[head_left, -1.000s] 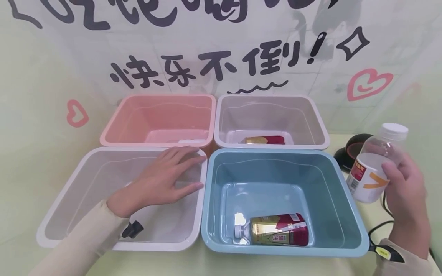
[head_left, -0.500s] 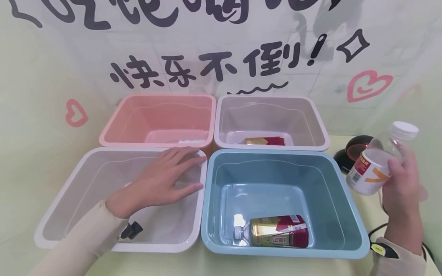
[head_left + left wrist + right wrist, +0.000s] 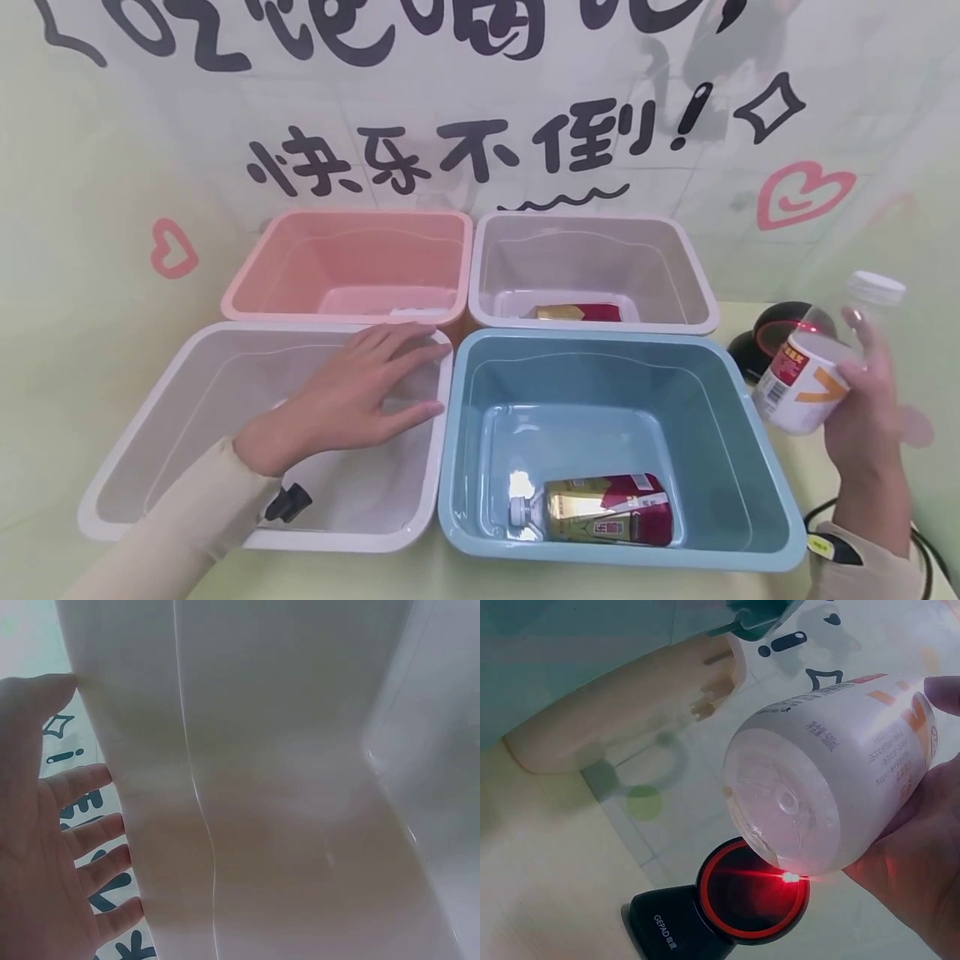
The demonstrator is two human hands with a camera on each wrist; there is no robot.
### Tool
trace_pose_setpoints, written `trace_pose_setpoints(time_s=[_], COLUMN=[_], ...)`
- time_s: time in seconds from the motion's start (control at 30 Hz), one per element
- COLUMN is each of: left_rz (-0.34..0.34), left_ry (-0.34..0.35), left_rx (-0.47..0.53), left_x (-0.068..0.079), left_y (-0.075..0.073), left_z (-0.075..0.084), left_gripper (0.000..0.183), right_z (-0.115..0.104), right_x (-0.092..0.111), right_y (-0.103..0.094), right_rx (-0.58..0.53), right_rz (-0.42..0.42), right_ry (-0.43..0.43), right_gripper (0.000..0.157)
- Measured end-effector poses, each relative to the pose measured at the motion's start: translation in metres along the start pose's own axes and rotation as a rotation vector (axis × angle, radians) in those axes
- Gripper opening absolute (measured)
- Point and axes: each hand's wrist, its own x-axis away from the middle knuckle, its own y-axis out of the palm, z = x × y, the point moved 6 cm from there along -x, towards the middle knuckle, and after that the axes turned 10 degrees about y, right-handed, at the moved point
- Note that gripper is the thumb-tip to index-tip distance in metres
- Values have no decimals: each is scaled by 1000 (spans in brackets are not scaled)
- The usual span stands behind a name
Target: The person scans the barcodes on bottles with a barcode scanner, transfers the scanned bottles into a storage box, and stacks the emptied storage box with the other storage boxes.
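Observation:
My right hand (image 3: 866, 421) grips a clear plastic bottle (image 3: 806, 383) with a white cap and a white, red and orange label. It is tilted beside a black scanner (image 3: 780, 329), whose ring glows red. In the right wrist view, the bottle's base (image 3: 787, 802) is over the lit scanner head (image 3: 754, 900). My left hand (image 3: 341, 396) lies over the front left pale grey bin (image 3: 352, 540), fingers spread. Its fingertips touch the bin's right rim in the left wrist view and hold nothing.
A blue bin (image 3: 615, 560) contains a gold-and-red labelled bottle (image 3: 607, 508) on its side. A greyish bin (image 3: 600, 327) behind holds a similar gold-and-red item (image 3: 577, 312). The pink bin (image 3: 345, 318) has a partly hidden white item (image 3: 416, 312). Black cables (image 3: 930, 558) run at right.
Over the last second the bottle in my right hand shifted slightly rightward, and the scanner light has become brighter red. My left hand stays at the bin rim.

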Motion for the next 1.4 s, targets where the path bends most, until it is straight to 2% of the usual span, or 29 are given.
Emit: trace_pose_setpoints(time_s=[0.07,0.13,0.4,0.6,0.87,1.0,1.2,1.4], left_rz=[1,4,10,6,-1,-5,-12,-27], left_ry=[-2,-3,4,-2,-2,-5,-12,-27], left_rx=[1,2,4,9,4,3,8,20], left_x=[0,0,-1,-1,-1,0,0,1], left_y=[1,1,2,1,1,2,1,1], left_z=[0,0,-1,0,0,0,-1,-1], left_gripper=[67,67,67,67,68,68,68,67], right_z=[1,0,-4,-9,-8,-8,-11,-9], right_x=[-2,-2,4,8,10,11,10,10], right_y=[-1,-1,0,1,-6,-7,-5,-6], right_rx=[7,12,200,317,411,420,401,403], right_rz=[-9,28,92,197,333,369,382,415], right_ry=[5,7,-12,-37,13,35,12,27], right_gripper=[63,61,62,66,55,53,52,56])
